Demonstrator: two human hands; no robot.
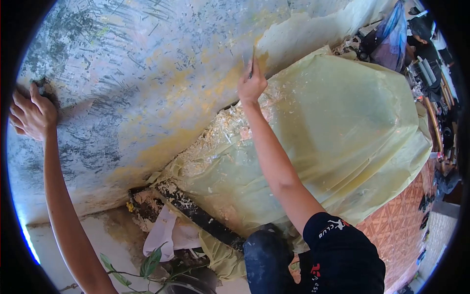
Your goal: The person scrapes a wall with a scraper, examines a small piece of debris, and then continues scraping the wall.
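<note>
My right hand [253, 87] is closed around a scraper [253, 55], its thin blade seen nearly edge-on against the wall [186, 68]. There the wall has patches of yellow, and a pale layer with a ragged edge begins just beside the blade. At the far left my left hand [36, 115] rests on the wall with its fingers spread and nothing in them. Dark, scratched grey-blue blotches surround it. Flakes of scraped paint [210, 139] lie along the foot of the wall, on a pale yellow sheet [338, 112] under my right arm.
A dark strip [205, 223] dusted with flakes crosses the lower middle. Near it are a white cloth or paper [161, 232] and a leafy plant [151, 263]. On the right, patterned red floor [391, 215] borders clutter, including a blue-purple plastic bag [391, 41].
</note>
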